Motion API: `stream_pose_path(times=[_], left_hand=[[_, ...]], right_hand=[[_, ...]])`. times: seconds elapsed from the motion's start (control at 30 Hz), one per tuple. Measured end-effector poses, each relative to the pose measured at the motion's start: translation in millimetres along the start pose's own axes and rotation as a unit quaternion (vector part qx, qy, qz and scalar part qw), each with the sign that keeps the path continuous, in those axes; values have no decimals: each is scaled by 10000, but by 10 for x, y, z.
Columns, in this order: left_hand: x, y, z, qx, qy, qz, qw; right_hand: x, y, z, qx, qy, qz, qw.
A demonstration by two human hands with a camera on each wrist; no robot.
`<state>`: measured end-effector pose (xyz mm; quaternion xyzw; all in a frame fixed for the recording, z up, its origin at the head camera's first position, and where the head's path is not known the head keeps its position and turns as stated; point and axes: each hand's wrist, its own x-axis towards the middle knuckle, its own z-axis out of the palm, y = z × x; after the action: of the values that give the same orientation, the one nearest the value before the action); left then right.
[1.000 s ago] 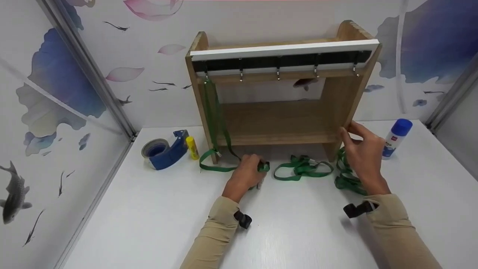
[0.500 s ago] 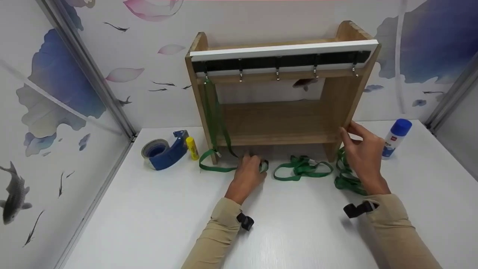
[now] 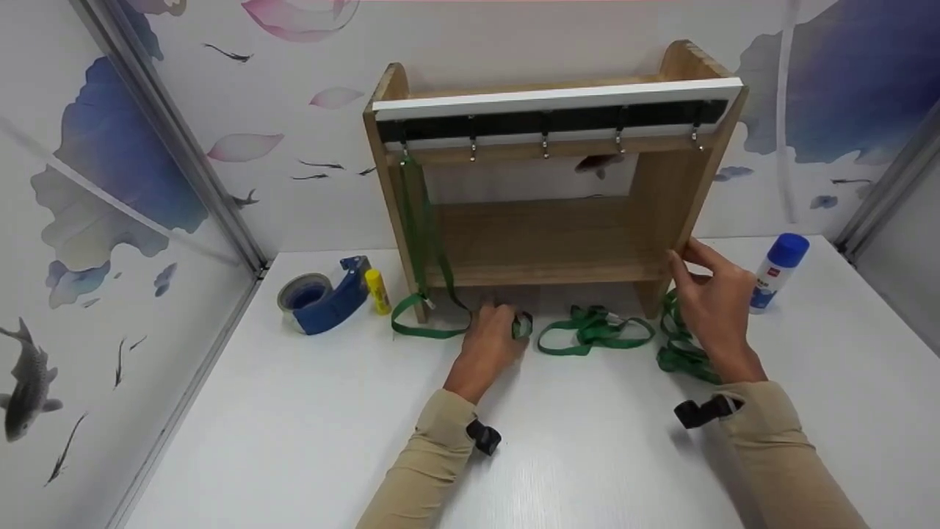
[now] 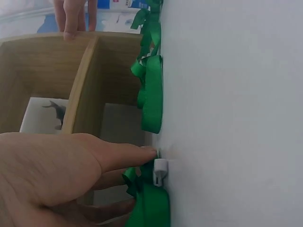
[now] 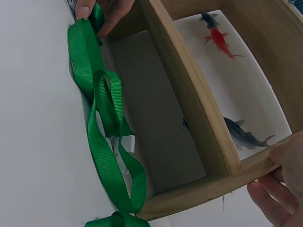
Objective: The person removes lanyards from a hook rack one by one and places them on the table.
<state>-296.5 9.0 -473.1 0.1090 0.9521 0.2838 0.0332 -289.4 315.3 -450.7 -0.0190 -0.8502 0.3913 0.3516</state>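
My left hand (image 3: 488, 349) is low in front of the wooden shelf (image 3: 540, 275), its thumb and fingers pinching a green lanyard (image 4: 154, 205) on the table. A white plastic buckle (image 4: 160, 171) sits on that lanyard beside the thumb; the hand hides part of it in the head view. With thumb and fingers, my right hand (image 3: 716, 308) grips the front edge of the shelf's right side panel. Another green lanyard (image 3: 418, 228) hangs from the leftmost hook of the hook rail (image 3: 546, 123), its lower end on the table. Further lanyards lie bunched at middle (image 3: 598, 334) and right (image 3: 683, 356).
A blue tape dispenser (image 3: 334, 297) and a small yellow glue stick (image 3: 378, 292) stand left of the shelf. To its right is a white glue stick with a blue cap (image 3: 780, 272). Printed wall panels (image 3: 514, 37) enclose the white table (image 3: 573, 455).
My left hand has shifted slightly right and forward at the lanyard, and the green loop beside its fingers has changed shape. The right hand stays on the shelf panel.
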Motion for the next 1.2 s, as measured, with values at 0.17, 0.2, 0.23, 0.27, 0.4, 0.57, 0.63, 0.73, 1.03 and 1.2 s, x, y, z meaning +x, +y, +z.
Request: stream_pose_path(times=[0.17, 0.2, 0.23, 0.27, 0.4, 0.57, 0.63, 0.73, 1.03, 1.2], left_hand=[[-92, 148, -314, -209, 61, 17, 9998], [-125, 171, -408, -294, 134, 95, 9994], [-162, 184, -511, -381, 238, 157, 9989], [-201, 191, -615, -472, 368, 235, 9979], [-328, 162, -954, -764, 1284, 574, 9871], [-348, -85, -1116, -915, 2898, 854, 9489], [-309, -225, -1148, -1058, 3412, 860, 9301], [-236, -384, -1151, -1279, 3800, 909, 9116], [-97, -472, -928, -1540, 3672, 532, 9158], [-72, -485, -919, -1660, 3818, 415, 9083]], right_hand=[[5, 4, -1, -9, 3, 30, 10000], [6, 7, 2, -9, 10, 17, 10000], [6, 4, 14, -3, 14, 2, 10000], [6, 2, 24, -1, 20, -15, 10000], [3, -3, 47, -15, 58, -60, 10000], [-2, -4, 28, -91, 53, -4, 9999], [-2, 0, 16, -108, 29, 14, 9999], [-9, 19, 2, -153, 1, 44, 9999], [-10, 21, 9, -122, -19, 67, 9999], [-1, 19, 9, -99, 30, 17, 9999]])
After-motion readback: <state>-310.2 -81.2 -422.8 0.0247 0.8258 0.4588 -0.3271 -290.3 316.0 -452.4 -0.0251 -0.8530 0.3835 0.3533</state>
